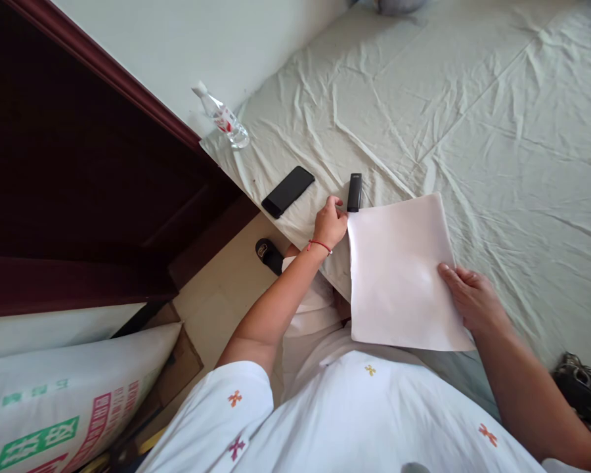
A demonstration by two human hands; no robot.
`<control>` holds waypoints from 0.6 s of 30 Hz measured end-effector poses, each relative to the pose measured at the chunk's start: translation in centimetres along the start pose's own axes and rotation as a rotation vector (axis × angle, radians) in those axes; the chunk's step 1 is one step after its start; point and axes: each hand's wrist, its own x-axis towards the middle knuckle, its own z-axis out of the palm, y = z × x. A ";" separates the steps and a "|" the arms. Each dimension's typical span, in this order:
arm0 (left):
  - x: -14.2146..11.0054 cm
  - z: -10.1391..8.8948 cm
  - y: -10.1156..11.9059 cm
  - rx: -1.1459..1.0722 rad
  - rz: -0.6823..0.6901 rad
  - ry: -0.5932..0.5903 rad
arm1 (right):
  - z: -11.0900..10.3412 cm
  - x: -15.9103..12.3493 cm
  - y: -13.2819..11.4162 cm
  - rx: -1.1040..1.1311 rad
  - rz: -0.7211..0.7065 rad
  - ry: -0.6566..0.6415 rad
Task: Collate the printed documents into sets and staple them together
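A stack of white paper (pixel 398 276) lies partly on the bed and reaches over its edge towards my lap. My right hand (pixel 473 295) is closed on the right edge, with the thumb on top and the fingers underneath. At the upper left corner my left hand (pixel 331 222) has its fingers curled in, pinching the paper's edge; the fingertips are partly hidden. Just beyond that corner sits a small black oblong thing (pixel 355 192) like a stapler, its near end touching the paper. A black smartphone (pixel 288 191) lies left of it, apart from both hands.
A clear plastic bottle (pixel 222 117) with a white cap stands by the wall. The bed's pale green sheet (pixel 497 144) is wrinkled. Dark wooden furniture (pixel 79 144) rises at left, above a printed white sack (pixel 69 394). A dark bundle (pixel 581 391) lies at lower right.
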 end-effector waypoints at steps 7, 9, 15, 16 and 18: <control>-0.5 0.4 -1.1 0.050 0.219 0.139 | 0.1 -0.1 1.2 0.167 0.184 0.019; -0.6 0.2 -1.5 0.101 0.386 0.166 | 0.1 -0.1 1.3 0.153 0.175 0.011; -1.1 -0.8 -1.7 0.314 0.533 0.065 | 0.4 -0.1 1.1 0.132 0.161 0.020; -1.3 -0.9 -1.6 0.345 0.518 0.060 | 0.5 -0.1 1.1 0.128 0.163 0.021; -1.6 -1.0 -1.3 0.396 0.493 0.048 | 0.5 -0.1 1.1 0.121 0.174 0.021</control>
